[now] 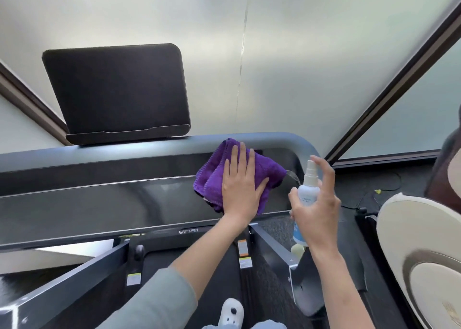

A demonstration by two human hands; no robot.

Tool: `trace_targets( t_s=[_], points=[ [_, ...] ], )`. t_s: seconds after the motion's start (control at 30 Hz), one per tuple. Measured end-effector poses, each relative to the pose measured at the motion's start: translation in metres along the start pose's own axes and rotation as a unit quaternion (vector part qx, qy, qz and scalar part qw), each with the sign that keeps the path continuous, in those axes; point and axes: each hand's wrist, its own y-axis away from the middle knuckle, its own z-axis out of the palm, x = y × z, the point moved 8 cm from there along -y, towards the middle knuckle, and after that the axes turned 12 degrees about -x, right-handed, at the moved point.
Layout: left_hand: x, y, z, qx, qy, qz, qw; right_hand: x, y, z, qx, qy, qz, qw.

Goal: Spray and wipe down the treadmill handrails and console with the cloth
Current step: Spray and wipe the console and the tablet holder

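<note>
Pressing flat, left hand (240, 187) with straight fingers on folded purple microfibre cloth (264, 174) at right end of glossy black treadmill console (99, 204), right hand (315, 204) gripping white spray bottle (308, 191) just beside cloth, tablet holder (117, 91) above the grey handrail (274, 141).

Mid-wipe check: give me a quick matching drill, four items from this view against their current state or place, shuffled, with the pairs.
Items:
1. purple cloth
2. spray bottle
3. left hand
4. tablet holder

States:
A. standing on the top rail, left of the cloth
B. held upright in the right hand
C. flat, fingers straight, pressing down
D. folded, lying on the console

Pairs: 1-D, 2-B, 3-C, 4-A
</note>
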Motion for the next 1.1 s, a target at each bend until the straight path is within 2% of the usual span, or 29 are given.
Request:
trace_targets(
  t_s=[0.1, 0.3, 0.47, 0.57, 0.8, 1.03, 1.1],
  points=[
    [-0.007, 0.026, 0.004, 0.006, 0.026, 0.038, 0.999, 0.009, 0.001, 0.000, 0.003, 0.006, 0.015, 1.000],
    [0.021, -0.025, 0.012, -0.029, -0.029, -0.007, 0.999, 0.018, 0.000, -0.011, 0.018, 0.013, 0.033, 0.999],
    [0.035, -0.026, 0.014, 0.028, -0.016, 0.027, 0.999, 0.027, 0.002, -0.023, 0.032, 0.020, 0.052, 0.998],
    [0.034, -0.021, 0.009, 0.038, -0.011, 0.044, 0.998, 0.033, 0.004, -0.023, 0.035, 0.027, 0.065, 0.997],
    [0.055, -0.020, 0.006, -0.008, 0.071, 0.171, 0.983, 0.029, 0.008, -0.019, 0.038, 0.017, 0.054, 0.998],
    [0.061, -0.024, 0.008, -0.094, 0.123, 0.338, 0.928, 0.020, 0.003, -0.012, 0.040, 0.011, 0.027, 0.999],
    [0.057, -0.025, 0.005, -0.089, 0.128, 0.325, 0.933, 0.018, 0.004, -0.012, 0.041, 0.011, 0.021, 0.999]
  ],
)
